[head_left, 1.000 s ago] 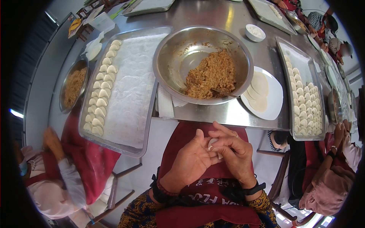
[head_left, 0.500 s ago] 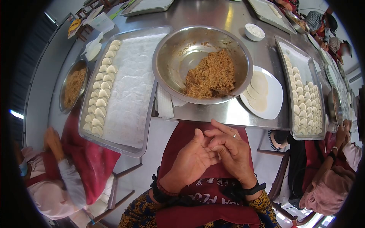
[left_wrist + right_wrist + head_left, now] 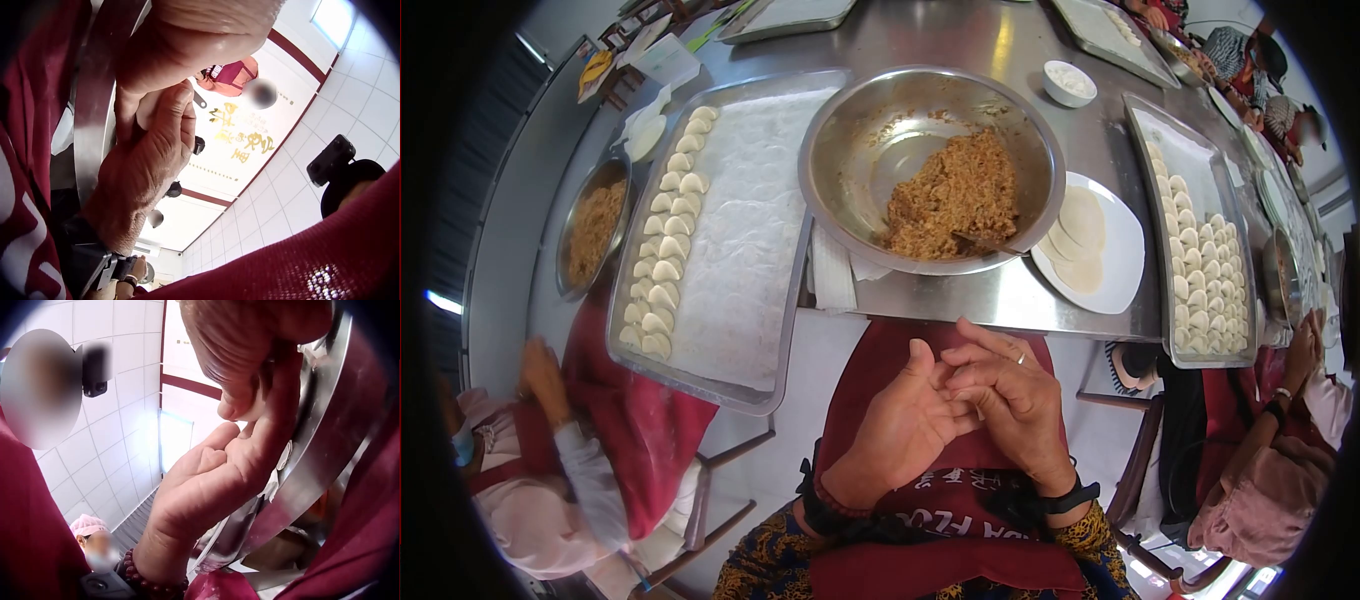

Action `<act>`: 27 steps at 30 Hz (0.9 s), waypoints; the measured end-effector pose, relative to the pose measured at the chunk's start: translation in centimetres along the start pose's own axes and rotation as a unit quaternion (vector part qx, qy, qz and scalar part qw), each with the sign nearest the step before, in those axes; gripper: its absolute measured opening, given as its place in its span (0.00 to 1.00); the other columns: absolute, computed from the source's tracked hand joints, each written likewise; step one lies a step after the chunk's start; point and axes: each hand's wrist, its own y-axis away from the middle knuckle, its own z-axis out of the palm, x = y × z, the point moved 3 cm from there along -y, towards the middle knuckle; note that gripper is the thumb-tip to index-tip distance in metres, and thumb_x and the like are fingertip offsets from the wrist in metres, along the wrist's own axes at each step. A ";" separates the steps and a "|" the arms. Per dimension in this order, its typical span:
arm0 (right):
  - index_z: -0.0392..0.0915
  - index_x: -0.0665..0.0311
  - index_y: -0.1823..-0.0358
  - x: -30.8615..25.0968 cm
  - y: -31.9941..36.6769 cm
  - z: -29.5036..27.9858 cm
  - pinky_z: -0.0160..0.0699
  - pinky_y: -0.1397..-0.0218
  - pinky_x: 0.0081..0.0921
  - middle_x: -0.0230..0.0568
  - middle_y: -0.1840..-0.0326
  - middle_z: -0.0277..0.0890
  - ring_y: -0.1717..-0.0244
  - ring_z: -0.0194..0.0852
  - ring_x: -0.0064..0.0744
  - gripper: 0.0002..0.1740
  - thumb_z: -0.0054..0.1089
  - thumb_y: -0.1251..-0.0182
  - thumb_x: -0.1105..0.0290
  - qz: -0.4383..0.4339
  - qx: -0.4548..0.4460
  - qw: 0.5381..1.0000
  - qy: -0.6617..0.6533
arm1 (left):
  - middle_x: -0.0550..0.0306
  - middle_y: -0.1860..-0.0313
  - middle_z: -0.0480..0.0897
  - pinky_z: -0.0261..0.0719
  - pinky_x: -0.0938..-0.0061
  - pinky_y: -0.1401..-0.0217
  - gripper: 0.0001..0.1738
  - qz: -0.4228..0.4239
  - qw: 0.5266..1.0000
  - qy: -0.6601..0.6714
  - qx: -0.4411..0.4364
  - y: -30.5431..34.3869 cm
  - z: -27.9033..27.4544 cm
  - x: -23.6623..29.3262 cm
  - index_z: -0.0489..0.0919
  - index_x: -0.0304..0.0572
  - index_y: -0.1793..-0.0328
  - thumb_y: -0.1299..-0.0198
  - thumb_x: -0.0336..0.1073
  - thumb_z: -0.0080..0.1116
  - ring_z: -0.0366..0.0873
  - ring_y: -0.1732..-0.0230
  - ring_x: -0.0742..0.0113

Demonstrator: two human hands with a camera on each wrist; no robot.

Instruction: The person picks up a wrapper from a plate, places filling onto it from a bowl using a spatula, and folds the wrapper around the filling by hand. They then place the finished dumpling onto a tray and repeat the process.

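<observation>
In the head view, my two hands meet in front of the maroon apron [image 3: 940, 560], just short of the table edge. The left hand [image 3: 905, 425] is held palm up, thumb raised, its extended fingers reaching under the right fingers. My right hand [image 3: 1020, 415], with a ring on one finger, pinches a small dough dumpling at the left fingertips. The dumpling is now almost wholly hidden behind the fingers. In the left wrist view the right thumb [image 3: 178, 100] presses inward beside the left hand. Ahead stands a large steel bowl [image 3: 855, 125] with brown minced filling [image 3: 960, 190].
Left of the bowl, a long metal tray [image 3: 745, 230] carries rows of folded dumplings [image 3: 665, 268]. On the right are a white plate [image 3: 1122, 245] with round wrappers [image 3: 1082, 218], a small white bowl [image 3: 1070, 85] and another dumpling tray [image 3: 1175, 130]. People sit on both sides.
The pale dough dumpling showed between my hands a second ago; the right fingers and thumb have shifted over it and now cover it. The left hand has hardly moved.
</observation>
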 end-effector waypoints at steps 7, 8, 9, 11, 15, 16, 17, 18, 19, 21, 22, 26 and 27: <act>0.85 0.59 0.59 -0.6 -0.3 -0.2 0.67 0.35 0.41 0.39 0.49 0.84 0.30 0.70 0.44 0.08 0.68 0.42 0.72 0.005 0.004 1.000 0.020 | 0.50 0.34 0.72 0.65 0.54 0.27 0.40 0.013 1.000 -0.001 0.009 0.0 -0.2 0.0 0.64 0.36 0.29 0.26 0.64 0.22 0.71 0.33 0.58; 0.85 0.59 0.59 -0.9 -0.5 -0.2 0.67 0.35 0.41 0.39 0.49 0.84 0.30 0.70 0.44 0.08 0.68 0.42 0.72 -0.005 0.002 1.000 0.015 | 0.51 0.35 0.73 0.66 0.55 0.29 0.39 0.006 1.000 0.018 -0.011 -0.2 -0.9 -0.4 0.65 0.36 0.30 0.26 0.64 0.24 0.72 0.34 0.59; 0.85 0.58 0.59 -1.2 -0.5 -0.2 0.67 0.36 0.42 0.39 0.49 0.84 0.30 0.70 0.45 0.09 0.68 0.43 0.72 -0.010 -0.002 0.998 0.058 | 0.52 0.37 0.75 0.68 0.56 0.30 0.38 0.003 0.999 0.034 -0.031 -0.3 -1.6 -0.6 0.66 0.37 0.31 0.26 0.63 0.25 0.72 0.35 0.60; 0.85 0.57 0.61 -1.5 -0.6 0.0 0.69 0.37 0.42 0.39 0.51 0.85 0.31 0.71 0.45 0.11 0.70 0.47 0.72 -0.030 0.005 0.992 0.120 | 0.53 0.39 0.76 0.69 0.59 0.33 0.33 0.009 0.995 0.077 -0.061 -0.4 -1.7 -0.8 0.69 0.42 0.34 0.25 0.62 0.29 0.73 0.37 0.61; 0.86 0.57 0.63 -1.7 -0.6 0.1 0.68 0.36 0.40 0.37 0.54 0.86 0.33 0.74 0.44 0.08 0.69 0.45 0.74 -0.048 0.020 0.990 0.128 | 0.54 0.37 0.74 0.68 0.59 0.32 0.32 0.014 0.998 0.041 -0.040 -0.2 -0.8 -0.5 0.69 0.44 0.36 0.25 0.62 0.30 0.72 0.36 0.62; 0.86 0.57 0.63 -1.6 -0.6 0.1 0.68 0.36 0.40 0.37 0.54 0.86 0.33 0.74 0.44 0.08 0.69 0.45 0.74 -0.054 0.021 0.990 0.126 | 0.53 0.37 0.74 0.67 0.59 0.31 0.32 0.006 0.999 0.030 -0.032 -0.2 -0.6 -0.5 0.69 0.44 0.35 0.25 0.62 0.29 0.71 0.35 0.62; 0.86 0.58 0.63 -1.5 -0.6 0.1 0.67 0.35 0.39 0.38 0.53 0.86 0.33 0.73 0.44 0.08 0.68 0.44 0.75 -0.028 0.021 0.995 0.096 | 0.53 0.36 0.73 0.66 0.58 0.29 0.35 0.004 1.000 0.027 -0.014 -0.2 -0.5 -0.5 0.66 0.40 0.32 0.25 0.63 0.29 0.71 0.35 0.61; 0.86 0.58 0.62 -1.4 -0.5 0.1 0.67 0.34 0.39 0.38 0.52 0.86 0.32 0.73 0.43 0.08 0.67 0.44 0.77 0.000 0.019 0.998 0.065 | 0.53 0.36 0.73 0.66 0.58 0.29 0.35 0.006 1.000 0.025 -0.014 -0.2 -0.5 -0.4 0.66 0.40 0.32 0.25 0.63 0.29 0.71 0.35 0.61; 0.86 0.58 0.62 -1.5 -0.4 0.1 0.67 0.34 0.39 0.38 0.52 0.86 0.32 0.73 0.43 0.08 0.67 0.44 0.77 -0.002 0.020 0.998 0.064 | 0.52 0.36 0.73 0.65 0.58 0.28 0.37 0.002 0.999 0.035 -0.021 -0.2 -0.5 -0.4 0.65 0.38 0.30 0.25 0.63 0.28 0.71 0.35 0.61; 0.87 0.60 0.62 -1.1 -0.2 0.0 0.65 0.32 0.37 0.40 0.50 0.86 0.30 0.70 0.42 0.08 0.66 0.42 0.78 0.083 0.065 0.993 -0.060 | 0.51 0.35 0.72 0.64 0.57 0.27 0.38 -0.001 0.999 0.045 -0.028 -0.2 -0.4 -0.3 0.63 0.35 0.29 0.25 0.63 0.28 0.70 0.34 0.61; 0.87 0.60 0.62 -1.1 -0.1 -0.1 0.65 0.32 0.37 0.40 0.50 0.86 0.30 0.70 0.42 0.08 0.66 0.42 0.78 0.081 0.066 0.993 -0.060 | 0.50 0.35 0.72 0.62 0.56 0.25 0.39 0.006 0.999 0.050 -0.021 -0.1 -0.2 -0.3 0.62 0.34 0.28 0.25 0.63 0.28 0.70 0.34 0.60; 0.87 0.62 0.62 -0.4 0.2 -0.6 0.65 0.31 0.37 0.43 0.48 0.85 0.29 0.68 0.44 0.08 0.66 0.42 0.78 0.090 0.065 0.991 -0.080 | 0.48 0.34 0.71 0.59 0.54 0.23 0.41 0.012 0.998 0.057 -0.029 -0.3 -0.2 -0.4 0.61 0.32 0.27 0.26 0.64 0.28 0.68 0.31 0.58; 0.87 0.62 0.61 -0.3 0.2 -0.6 0.65 0.31 0.37 0.44 0.48 0.84 0.29 0.68 0.44 0.08 0.66 0.42 0.78 0.092 0.059 0.991 -0.081 | 0.48 0.34 0.71 0.59 0.54 0.23 0.41 0.013 0.998 0.056 -0.030 -0.2 0.0 -0.3 0.61 0.32 0.27 0.26 0.64 0.28 0.68 0.31 0.58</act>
